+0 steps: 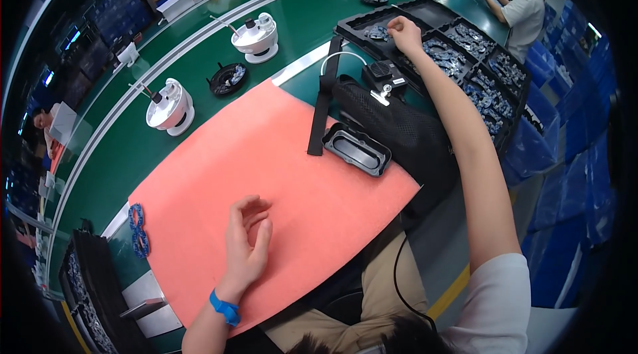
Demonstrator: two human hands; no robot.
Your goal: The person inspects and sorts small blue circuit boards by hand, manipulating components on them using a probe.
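Observation:
My left hand (249, 241) hovers over or rests on the pink mat (199, 161), its fingers loosely curled, thumb apart and nothing in it. A blue band (224, 309) circles that wrist. My right arm stretches far forward. My right hand (404, 34) is pinched closed over a black compartment tray (433, 16), beside a small pile of bluish parts (377, 33). Whatever its fingertips may hold is too small to make out. Shiny metal and blue pieces (485, 101) fill several other compartments.
A black mesh bag (392, 121), a clip and a small black tray (357, 149) lie at the mat's right. White machines (170, 108) and a round black dish (227, 79) stand on the green bench. A blue figure-eight piece (139, 231) lies left. Co-workers sit beyond.

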